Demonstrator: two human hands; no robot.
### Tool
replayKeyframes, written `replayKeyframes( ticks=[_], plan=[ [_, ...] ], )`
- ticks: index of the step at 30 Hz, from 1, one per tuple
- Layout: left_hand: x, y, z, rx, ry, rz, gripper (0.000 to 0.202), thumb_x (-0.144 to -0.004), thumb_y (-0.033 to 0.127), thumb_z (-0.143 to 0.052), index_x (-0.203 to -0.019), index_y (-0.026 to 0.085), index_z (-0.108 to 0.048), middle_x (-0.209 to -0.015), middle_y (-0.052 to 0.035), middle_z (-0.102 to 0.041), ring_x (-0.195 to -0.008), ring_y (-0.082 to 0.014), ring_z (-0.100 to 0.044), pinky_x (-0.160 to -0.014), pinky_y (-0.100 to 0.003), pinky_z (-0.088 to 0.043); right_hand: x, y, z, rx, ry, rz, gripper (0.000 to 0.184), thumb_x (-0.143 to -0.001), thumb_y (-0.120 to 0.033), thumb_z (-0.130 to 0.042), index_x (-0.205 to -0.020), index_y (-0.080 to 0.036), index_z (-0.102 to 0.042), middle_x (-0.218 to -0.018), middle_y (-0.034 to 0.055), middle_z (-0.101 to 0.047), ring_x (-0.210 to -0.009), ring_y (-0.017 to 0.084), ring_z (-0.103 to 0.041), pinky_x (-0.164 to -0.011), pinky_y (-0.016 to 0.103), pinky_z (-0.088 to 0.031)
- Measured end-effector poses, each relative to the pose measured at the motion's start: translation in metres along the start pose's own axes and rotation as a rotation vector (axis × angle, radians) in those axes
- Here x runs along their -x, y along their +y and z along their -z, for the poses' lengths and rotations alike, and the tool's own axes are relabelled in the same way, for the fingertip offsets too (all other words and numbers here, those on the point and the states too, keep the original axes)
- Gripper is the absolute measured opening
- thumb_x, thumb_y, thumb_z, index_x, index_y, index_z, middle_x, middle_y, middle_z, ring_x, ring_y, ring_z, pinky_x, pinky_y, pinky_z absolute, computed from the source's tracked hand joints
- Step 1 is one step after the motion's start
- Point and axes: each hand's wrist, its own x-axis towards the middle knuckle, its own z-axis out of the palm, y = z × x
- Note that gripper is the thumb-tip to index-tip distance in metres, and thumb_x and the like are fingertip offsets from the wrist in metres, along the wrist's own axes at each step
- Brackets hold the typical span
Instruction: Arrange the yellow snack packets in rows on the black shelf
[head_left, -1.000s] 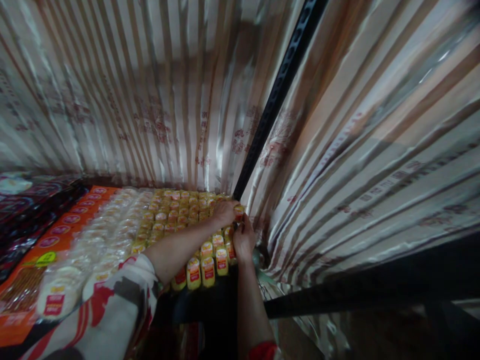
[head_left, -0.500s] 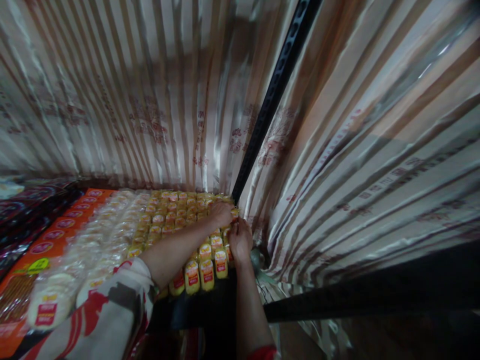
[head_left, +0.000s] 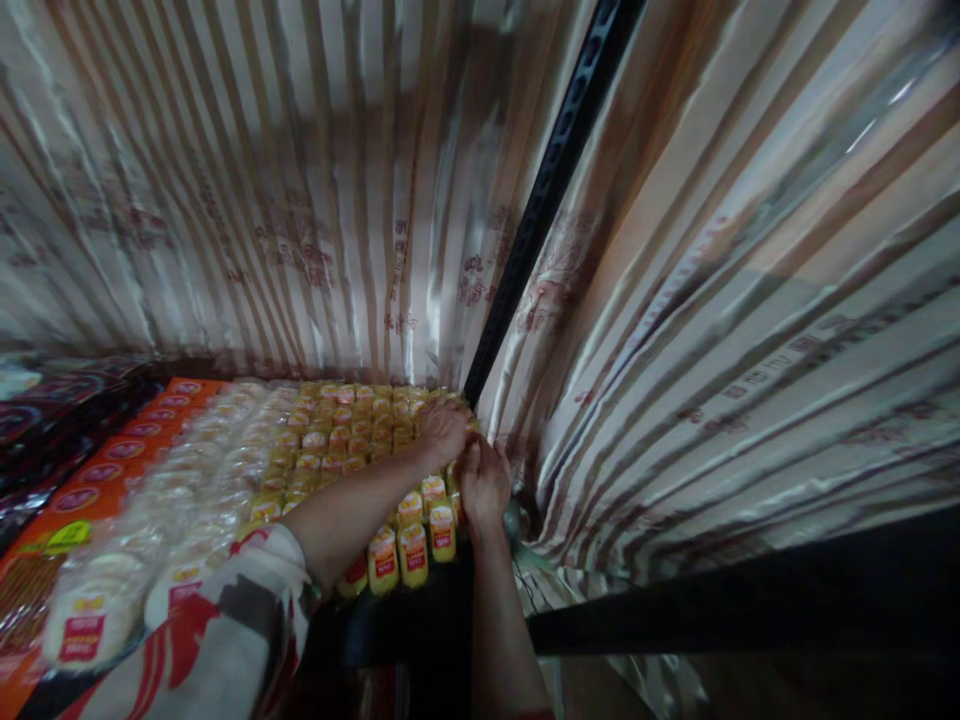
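Note:
Rows of small yellow wrapped cakes (head_left: 413, 553) with red and white labels stand on a dark shelf. At the far right corner of these rows, my left hand (head_left: 444, 428) lies palm down on the cakes, fingers stretched toward the back and slightly blurred. Just in front and to the right, my right hand (head_left: 484, 485) reaches up along the outer side of the rows. Its fingers are bent in close to a cake at the corner; what they hold, if anything, is hidden. Both hands nearly touch. My left forearm crosses over the middle rows.
Left of the cakes stand clear bags of round white cakes (head_left: 90, 620), then orange packs (head_left: 124, 450) and dark packs (head_left: 45, 440). A black perforated post (head_left: 536, 210) rises at the corner. Pleated printed curtains (head_left: 360, 200) hang behind and right. A black beam (head_left: 712, 585) runs lower right.
My left hand has flattened a little over the corner cakes. My right hand has shifted very slightly, its fingers turned a little outward. The rows of cakes look the same.

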Motion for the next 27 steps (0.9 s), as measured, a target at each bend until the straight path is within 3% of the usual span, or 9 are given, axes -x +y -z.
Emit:
replayKeyframes(
  ticks=[3,9,14,18,27],
  plan=[
    [-0.0013,-0.0008,-0.0005,-0.004,0.0,0.004,0.022,-0.083,0.022,-0.049,-0.096,0.014,-0.066,-0.102,-0.0098,-0.063,-0.107,-0.0232,-0.048,-0.091,-0.033,-0.041,0.0005,-0.001,-0.0007,-0.015,0.008,0.006,0.048,-0.094,-0.034,-0.024,-0.114,-0.011,-0.061,-0.113,0.0135,-0.064,-0.118,0.024,-0.049,-0.104,0.044,-0.033],
    [-0.0043,0.0004,-0.0045,0.001,0.004,0.06,0.022,-0.083,0.018,-0.049,-0.096,0.011,-0.065,-0.102,-0.0122,-0.062,-0.108,-0.0235,-0.046,-0.092,-0.033,-0.039,-0.0018,0.0033,-0.0036,-0.046,-0.119,0.01,0.054,-0.094,-0.037,-0.018,-0.121,-0.011,-0.057,-0.121,0.0144,-0.06,-0.128,0.026,-0.039,-0.107,0.049,-0.027],
    [-0.0041,0.0033,-0.0033,0.018,0.032,0.117,0.026,-0.085,0.014,-0.042,-0.098,0.014,-0.064,-0.104,-0.0111,-0.06,-0.109,-0.0237,-0.045,-0.09,-0.034,-0.04,-0.0033,0.0055,-0.0028,-0.125,-0.159,-0.06,0.059,-0.093,-0.043,-0.016,-0.115,-0.013,-0.062,-0.116,0.0145,-0.062,-0.125,0.026,-0.044,-0.107,0.049,-0.027],
    [-0.0046,0.0021,-0.0025,0.042,0.027,0.103,0.029,-0.086,0.014,-0.039,-0.1,0.015,-0.064,-0.104,-0.011,-0.06,-0.109,-0.0231,-0.045,-0.09,-0.033,-0.039,-0.0036,0.0062,-0.0042,-0.148,-0.17,-0.123,0.06,-0.093,-0.046,-0.018,-0.114,-0.013,-0.063,-0.118,0.0148,-0.061,-0.128,0.028,-0.039,-0.107,0.051,-0.027],
    [-0.0013,0.0003,-0.0026,0.061,0.053,0.079,0.028,-0.082,0.015,-0.046,-0.103,0.014,-0.064,-0.105,-0.0114,-0.06,-0.109,-0.0239,-0.044,-0.093,-0.033,-0.038,-0.0043,0.0022,0.0015,-0.187,-0.195,-0.141,0.062,-0.093,-0.044,-0.014,-0.115,-0.011,-0.062,-0.117,0.0164,-0.062,-0.124,0.024,-0.045,-0.108,0.049,-0.026]
  ],
)
